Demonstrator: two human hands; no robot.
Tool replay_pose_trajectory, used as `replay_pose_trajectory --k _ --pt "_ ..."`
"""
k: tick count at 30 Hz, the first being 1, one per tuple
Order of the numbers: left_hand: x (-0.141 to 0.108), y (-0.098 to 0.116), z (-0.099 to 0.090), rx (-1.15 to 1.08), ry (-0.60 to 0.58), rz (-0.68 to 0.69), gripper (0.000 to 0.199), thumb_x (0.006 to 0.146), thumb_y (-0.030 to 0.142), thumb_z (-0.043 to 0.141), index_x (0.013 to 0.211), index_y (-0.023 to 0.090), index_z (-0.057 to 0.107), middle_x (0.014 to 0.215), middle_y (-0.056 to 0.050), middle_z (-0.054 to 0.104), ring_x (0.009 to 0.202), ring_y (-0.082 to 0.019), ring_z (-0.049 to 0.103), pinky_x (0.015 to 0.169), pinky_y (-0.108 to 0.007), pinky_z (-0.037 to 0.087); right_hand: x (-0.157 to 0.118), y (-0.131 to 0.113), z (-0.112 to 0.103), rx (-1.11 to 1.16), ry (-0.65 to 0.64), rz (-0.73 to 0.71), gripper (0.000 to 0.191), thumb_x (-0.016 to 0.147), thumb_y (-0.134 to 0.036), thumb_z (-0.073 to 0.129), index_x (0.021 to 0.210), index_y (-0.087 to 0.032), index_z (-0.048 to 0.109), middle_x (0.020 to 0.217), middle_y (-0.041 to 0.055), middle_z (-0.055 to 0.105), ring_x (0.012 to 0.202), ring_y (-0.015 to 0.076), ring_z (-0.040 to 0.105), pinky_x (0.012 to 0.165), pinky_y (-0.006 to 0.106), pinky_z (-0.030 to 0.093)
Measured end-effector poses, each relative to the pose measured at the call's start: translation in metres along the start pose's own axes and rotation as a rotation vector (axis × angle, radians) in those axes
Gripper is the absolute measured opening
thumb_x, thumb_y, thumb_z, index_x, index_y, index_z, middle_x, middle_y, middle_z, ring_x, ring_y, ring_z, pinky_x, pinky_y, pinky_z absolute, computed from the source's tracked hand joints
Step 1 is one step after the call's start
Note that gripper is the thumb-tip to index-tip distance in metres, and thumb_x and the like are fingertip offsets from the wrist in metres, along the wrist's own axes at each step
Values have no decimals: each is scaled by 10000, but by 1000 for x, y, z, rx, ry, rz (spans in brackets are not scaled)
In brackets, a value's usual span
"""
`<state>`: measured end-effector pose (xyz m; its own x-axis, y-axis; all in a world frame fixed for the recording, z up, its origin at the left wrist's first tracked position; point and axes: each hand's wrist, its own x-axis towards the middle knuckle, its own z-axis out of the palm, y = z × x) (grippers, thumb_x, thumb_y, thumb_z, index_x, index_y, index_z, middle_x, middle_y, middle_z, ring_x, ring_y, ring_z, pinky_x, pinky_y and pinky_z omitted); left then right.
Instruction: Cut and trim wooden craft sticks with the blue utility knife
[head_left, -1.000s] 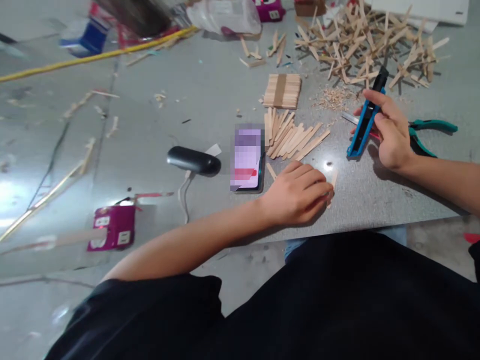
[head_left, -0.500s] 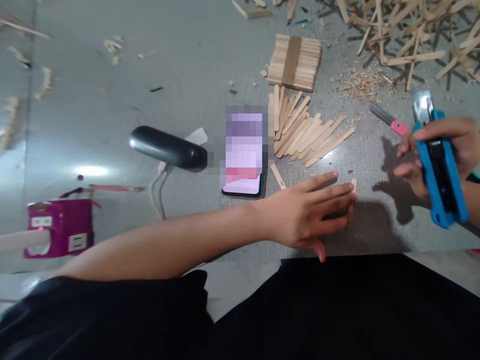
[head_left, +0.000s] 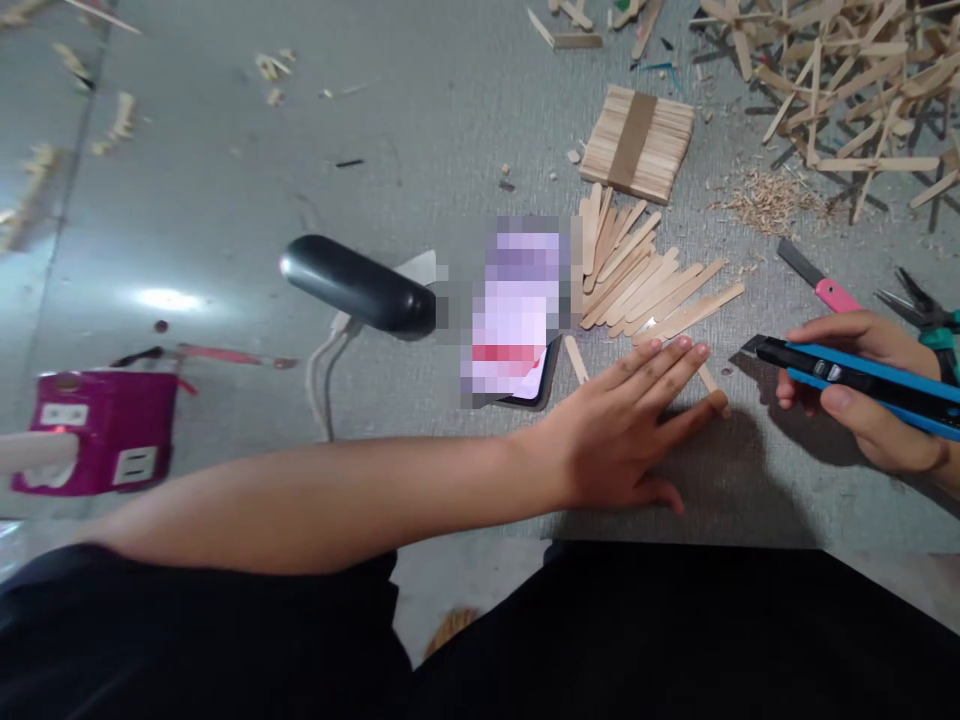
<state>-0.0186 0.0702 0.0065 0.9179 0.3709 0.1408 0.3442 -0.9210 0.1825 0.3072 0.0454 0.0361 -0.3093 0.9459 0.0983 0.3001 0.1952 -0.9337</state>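
- Left hand point(head_left: 622, 430), open, rests fingers on a stick point(head_left: 708, 379), near side; no cut shows.
- Right hand point(head_left: 885, 428) grips the blue cutter point(head_left: 862, 380), blade just right of it.
- Farther: shavings point(head_left: 776, 200) heaped, bundle point(head_left: 666, 150) unopened.

From here, left hand point(head_left: 634, 420) covers part of 1 stick point(head_left: 709, 378); can't tell how much. Phone point(head_left: 517, 315) screen's all blocky, unreadable. Tail of blue cutter point(head_left: 862, 375) and handles of pliers point(head_left: 935, 320) run off right. Right hand point(head_left: 892, 430) hides end of pink knife point(head_left: 836, 295). Stick heap point(head_left: 862, 50) cropped.
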Motion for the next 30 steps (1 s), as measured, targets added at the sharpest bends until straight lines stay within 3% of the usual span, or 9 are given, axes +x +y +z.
replay_pose_trajectory --k 3,8,13,20,24,30 --pt "-1 0 2 -22 -7 -6 1212 913 974 655 1796 174 434 1860 -286 382 1754 -486 355 1431 -607 320 -1 1 -4 111 -12 67 404 1019 -420 806 1405 -317 751 933 53 817 747 272 803 626 426 707" --pt "2 0 -7 -56 -38 -7 1094 936 895 724 1791 262 470 1862 -247 403 1734 -490 399 1416 -624 352 -2 -6 -3 -13 -3 59 431 998 -531 840 1367 -314 789 936 44 835 731 242 810 605 368 680" --pt "3 -1 -12 -64 -53 -26 976 997 834 701 1778 289 489 1867 -225 404 1746 -483 383 1416 -661 336 6 -16 0 -133 -30 8 314 1040 -401 795 1335 -297 796 944 34 860 733 210 822 626 336 661" --pt "5 -4 -10 -117 -60 -38 948 991 805 731 1770 324 485 1885 -188 385 1768 -457 347 1429 -631 326 7 -18 0 -213 -57 5 298 1037 -384 778 1316 -281 791 920 41 864 742 235 835 583 351 661" --pt "6 -4 -11 -125 -56 -42 913 1005 781 732 1767 339 490 1879 -157 409 1779 -434 333 1446 -615 317 5 -16 5 -252 -50 -49 348 1002 -356 803 1341 -303 744 982 37 875 722 239 833 593 373 668" --pt "6 -1 -14 -85 -44 -39 997 999 787 738 1807 287 433 1878 -181 403 1769 -432 350 1438 -608 341 10 -22 10 -503 -69 -254 322 1020 -356 747 1339 -326 720 870 0 840 637 238 786 541 384 639"
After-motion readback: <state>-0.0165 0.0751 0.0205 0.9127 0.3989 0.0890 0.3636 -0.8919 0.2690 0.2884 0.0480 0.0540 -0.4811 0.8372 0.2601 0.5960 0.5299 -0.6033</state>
